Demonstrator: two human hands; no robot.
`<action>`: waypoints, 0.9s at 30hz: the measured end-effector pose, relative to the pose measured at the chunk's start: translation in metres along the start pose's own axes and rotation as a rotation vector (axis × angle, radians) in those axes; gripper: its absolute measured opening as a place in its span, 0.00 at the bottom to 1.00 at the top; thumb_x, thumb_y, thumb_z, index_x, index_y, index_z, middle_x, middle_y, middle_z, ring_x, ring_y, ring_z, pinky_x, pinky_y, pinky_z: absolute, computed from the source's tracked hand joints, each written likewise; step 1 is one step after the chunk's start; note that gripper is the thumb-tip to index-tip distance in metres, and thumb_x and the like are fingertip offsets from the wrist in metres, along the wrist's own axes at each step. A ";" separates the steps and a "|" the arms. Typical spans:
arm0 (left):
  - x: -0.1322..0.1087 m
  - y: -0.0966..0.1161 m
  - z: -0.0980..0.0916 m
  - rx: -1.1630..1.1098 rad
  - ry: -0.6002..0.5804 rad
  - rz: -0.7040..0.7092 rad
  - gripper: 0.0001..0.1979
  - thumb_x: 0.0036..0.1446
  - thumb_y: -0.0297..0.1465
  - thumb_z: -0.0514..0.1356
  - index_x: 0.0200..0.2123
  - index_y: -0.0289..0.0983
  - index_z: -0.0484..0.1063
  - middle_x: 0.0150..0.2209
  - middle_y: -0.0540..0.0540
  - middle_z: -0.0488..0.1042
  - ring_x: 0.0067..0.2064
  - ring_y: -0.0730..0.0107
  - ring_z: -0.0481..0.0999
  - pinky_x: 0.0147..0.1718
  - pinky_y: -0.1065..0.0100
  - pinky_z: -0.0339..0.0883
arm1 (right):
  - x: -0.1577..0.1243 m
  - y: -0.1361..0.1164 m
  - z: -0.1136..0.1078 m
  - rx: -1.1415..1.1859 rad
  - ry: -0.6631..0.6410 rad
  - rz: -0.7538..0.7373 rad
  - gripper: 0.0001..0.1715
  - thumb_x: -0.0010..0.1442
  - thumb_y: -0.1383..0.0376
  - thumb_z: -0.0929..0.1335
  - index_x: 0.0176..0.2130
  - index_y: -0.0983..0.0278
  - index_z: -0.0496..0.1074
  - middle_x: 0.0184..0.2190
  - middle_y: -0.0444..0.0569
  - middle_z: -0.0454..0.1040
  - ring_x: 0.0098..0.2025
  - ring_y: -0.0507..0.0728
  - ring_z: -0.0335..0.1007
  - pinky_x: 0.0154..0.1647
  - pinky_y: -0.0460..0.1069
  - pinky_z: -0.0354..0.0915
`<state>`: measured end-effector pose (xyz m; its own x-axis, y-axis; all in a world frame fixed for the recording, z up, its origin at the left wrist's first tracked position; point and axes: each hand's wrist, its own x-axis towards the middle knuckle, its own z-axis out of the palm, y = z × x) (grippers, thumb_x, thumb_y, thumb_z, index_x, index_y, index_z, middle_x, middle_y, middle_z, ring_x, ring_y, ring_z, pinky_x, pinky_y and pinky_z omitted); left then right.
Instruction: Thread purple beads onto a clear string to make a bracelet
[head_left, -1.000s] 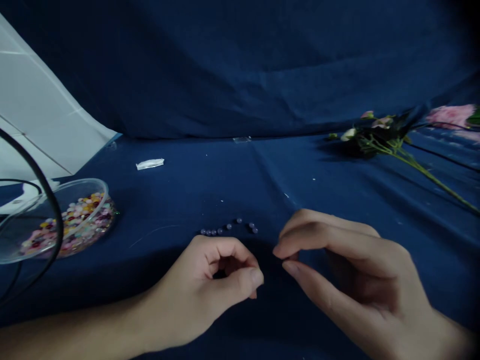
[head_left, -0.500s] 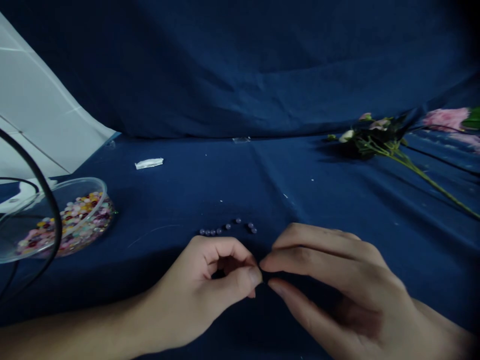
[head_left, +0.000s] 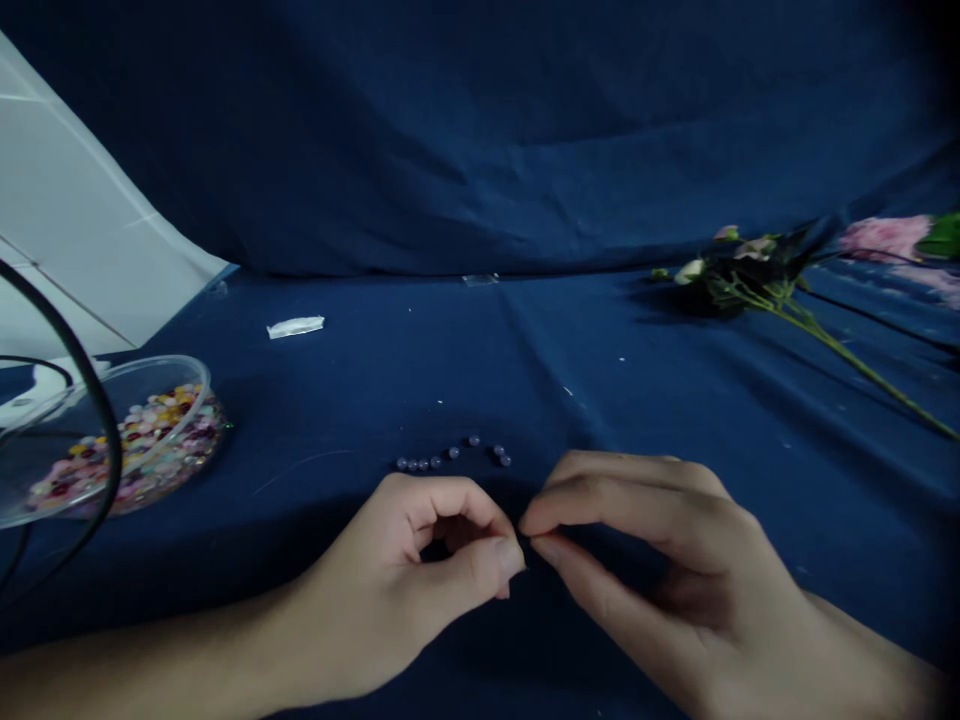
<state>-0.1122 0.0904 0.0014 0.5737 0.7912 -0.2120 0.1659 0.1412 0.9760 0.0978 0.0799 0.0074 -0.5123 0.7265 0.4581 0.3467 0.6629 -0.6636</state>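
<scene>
Low in the middle of the view, my left hand (head_left: 427, 580) is closed, its thumb and index fingertips pressed together. Whatever lies in that pinch is too small or too hidden to name. Close at its right, my right hand (head_left: 675, 560) also pinches, thumb and forefinger meeting beside the left fingertips. I cannot make out what it holds. Just beyond the hands, several small translucent purple beads (head_left: 454, 453) form a loose curved row on the dark blue cloth (head_left: 375, 370). Left of them, a thin clear thread (head_left: 307, 460) curves across the cloth.
A clear plastic bowl (head_left: 206, 380) of mixed coloured beads stands at the left, behind a black cable (head_left: 109, 420). A white strip (head_left: 295, 327) lies farther back. Artificial flowers (head_left: 757, 275) with a green stem lie at the right. A white panel (head_left: 67, 200) rises at the far left.
My right thumb has risen to meet the forefinger, closing the gap between them. My left hand stays nearly still. The purple beads keep their arrangement.
</scene>
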 end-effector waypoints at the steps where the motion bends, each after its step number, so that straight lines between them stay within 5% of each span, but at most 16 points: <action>1: 0.000 0.000 0.000 -0.004 -0.004 -0.001 0.08 0.63 0.32 0.62 0.31 0.35 0.75 0.28 0.52 0.74 0.30 0.76 0.68 0.30 0.74 0.60 | 0.000 0.000 0.000 0.009 -0.003 0.009 0.12 0.61 0.77 0.66 0.39 0.64 0.77 0.27 0.44 0.74 0.24 0.48 0.69 0.23 0.45 0.63; 27: 0.000 -0.001 -0.001 -0.023 0.007 0.015 0.08 0.63 0.31 0.62 0.32 0.36 0.76 0.28 0.52 0.75 0.32 0.74 0.72 0.34 0.72 0.64 | -0.002 -0.002 -0.001 0.005 0.044 0.024 0.11 0.64 0.76 0.65 0.37 0.64 0.75 0.27 0.46 0.75 0.24 0.51 0.71 0.23 0.46 0.65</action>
<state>-0.1130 0.0903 0.0009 0.5700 0.7975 -0.1976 0.1391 0.1433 0.9799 0.0991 0.0773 0.0079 -0.4690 0.7495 0.4672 0.3545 0.6442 -0.6777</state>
